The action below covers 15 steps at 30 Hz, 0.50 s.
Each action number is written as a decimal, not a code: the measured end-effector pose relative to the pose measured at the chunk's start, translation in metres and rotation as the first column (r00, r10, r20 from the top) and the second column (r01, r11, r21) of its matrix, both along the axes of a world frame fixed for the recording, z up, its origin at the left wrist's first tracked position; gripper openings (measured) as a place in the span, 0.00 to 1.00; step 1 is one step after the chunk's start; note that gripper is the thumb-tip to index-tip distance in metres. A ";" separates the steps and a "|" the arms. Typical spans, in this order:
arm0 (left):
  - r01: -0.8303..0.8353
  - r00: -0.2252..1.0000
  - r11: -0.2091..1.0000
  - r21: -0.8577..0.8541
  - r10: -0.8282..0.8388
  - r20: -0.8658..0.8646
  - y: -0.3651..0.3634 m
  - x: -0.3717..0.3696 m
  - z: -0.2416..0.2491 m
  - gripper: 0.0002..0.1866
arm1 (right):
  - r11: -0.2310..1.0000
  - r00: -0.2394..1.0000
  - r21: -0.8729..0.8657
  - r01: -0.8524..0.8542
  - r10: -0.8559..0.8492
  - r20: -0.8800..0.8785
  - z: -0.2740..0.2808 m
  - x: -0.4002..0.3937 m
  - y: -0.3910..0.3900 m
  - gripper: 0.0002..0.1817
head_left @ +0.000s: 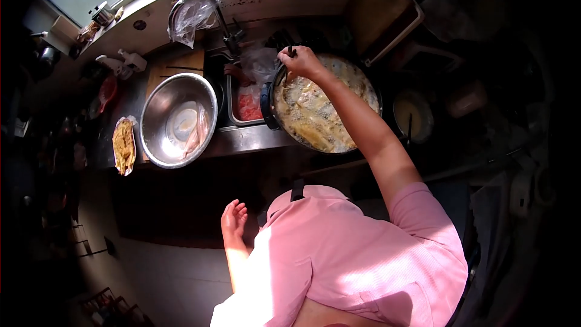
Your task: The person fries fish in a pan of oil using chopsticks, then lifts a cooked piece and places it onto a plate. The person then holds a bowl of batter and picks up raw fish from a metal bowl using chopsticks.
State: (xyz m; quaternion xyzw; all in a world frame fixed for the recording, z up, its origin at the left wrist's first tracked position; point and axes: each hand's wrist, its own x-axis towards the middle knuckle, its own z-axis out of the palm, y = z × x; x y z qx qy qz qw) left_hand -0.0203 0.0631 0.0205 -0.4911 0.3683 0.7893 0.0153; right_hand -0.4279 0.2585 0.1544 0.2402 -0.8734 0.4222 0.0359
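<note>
My right hand [301,62] is closed over the upper left part of a wide pan [267,105] of bubbling, yellowish liquid. A dark stick-like utensil [292,52] pokes out of that fist; its lower end is hidden. Pale golden pieces [324,136] float in the bubbling liquid [315,103]. My left hand [234,218] hangs away from the counter, beside my body, its fingers loosely bent and apart, holding nothing. To the left of the pan is a large metal bowl [154,115] with a pale, fleshy strip [196,136] inside it.
A sink [245,123] with red pieces lies between bowl and pan, under a plastic-draped faucet [227,27]. Left of the bowl is a yellow-brown item on a wrapper [124,148]. A cutting board [187,63] lies behind. At right stands a bowl of pale liquid [411,115].
</note>
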 end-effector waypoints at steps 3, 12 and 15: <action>0.002 1.000 1.000 -0.006 -0.002 -0.005 0.005 -0.006 0.002 0.11 | 0.995 0.985 -0.016 0.094 -0.091 0.150 0.005 -0.003 0.012 0.12; 0.034 0.999 0.999 -0.026 -0.034 0.006 0.018 -0.023 0.010 0.12 | 0.996 0.999 -0.091 0.026 -0.022 0.042 0.001 -0.002 0.006 0.13; 0.035 0.999 0.999 -0.031 -0.034 0.011 0.023 -0.026 0.013 0.12 | 0.997 0.999 -0.069 0.023 -0.020 0.049 0.004 -0.003 0.009 0.13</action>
